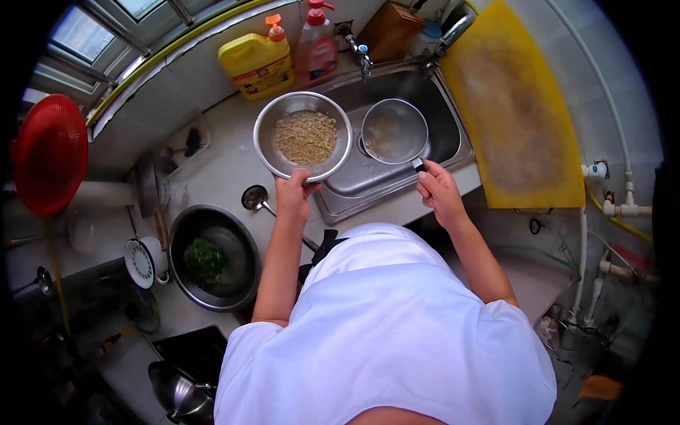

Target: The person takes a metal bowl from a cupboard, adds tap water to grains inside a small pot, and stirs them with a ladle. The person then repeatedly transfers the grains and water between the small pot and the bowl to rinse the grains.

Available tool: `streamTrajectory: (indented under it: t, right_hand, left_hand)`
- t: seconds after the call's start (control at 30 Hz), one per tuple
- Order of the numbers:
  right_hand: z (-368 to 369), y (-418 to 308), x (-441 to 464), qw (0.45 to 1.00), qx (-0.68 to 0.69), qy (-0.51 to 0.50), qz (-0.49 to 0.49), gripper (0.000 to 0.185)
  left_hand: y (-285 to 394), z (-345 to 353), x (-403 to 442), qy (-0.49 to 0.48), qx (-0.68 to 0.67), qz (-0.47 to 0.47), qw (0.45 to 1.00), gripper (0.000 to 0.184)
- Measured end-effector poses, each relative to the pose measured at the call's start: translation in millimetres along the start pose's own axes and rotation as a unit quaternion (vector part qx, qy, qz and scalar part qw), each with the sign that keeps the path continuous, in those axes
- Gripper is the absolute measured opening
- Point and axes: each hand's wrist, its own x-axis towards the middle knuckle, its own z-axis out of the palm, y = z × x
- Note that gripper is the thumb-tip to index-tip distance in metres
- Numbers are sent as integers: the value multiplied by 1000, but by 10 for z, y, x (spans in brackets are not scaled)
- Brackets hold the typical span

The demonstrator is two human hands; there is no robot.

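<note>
Worn on head; looks forward and steeply down. Sits closest to white shirt [386, 319] across lower middle; farther off, shows left hand [292, 190] and right hand [440, 190] either side of centre. Faces sink [365, 195] beyond them, with window [83, 32] at upper left, pipes [629, 211] towards right edge. Spans very wide, curving straight lines, rounding to black at corners.

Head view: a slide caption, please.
Left hand holds a bowl of beige bits; right hand, a sieve over the sink.
</note>
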Motion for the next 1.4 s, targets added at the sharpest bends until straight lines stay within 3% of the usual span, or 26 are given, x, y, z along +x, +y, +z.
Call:
streamTrajectory:
  t: [0.37,0.87,1.4]
  right_hand:
    - [171,-5,9,997,-51,-29,-49,45]
    - [298,20,90,989,-71,-29,-127,43]
    - [309,-58,-35,967,-181,16,-177,40]
  left_hand:
    - [-401,87,-11,-68,-9,-89,994,37]
    - [-308,256,-68,-83,-14,-83,993,36]
    - [-305,254,-67,-87,-27,-88,992,41]
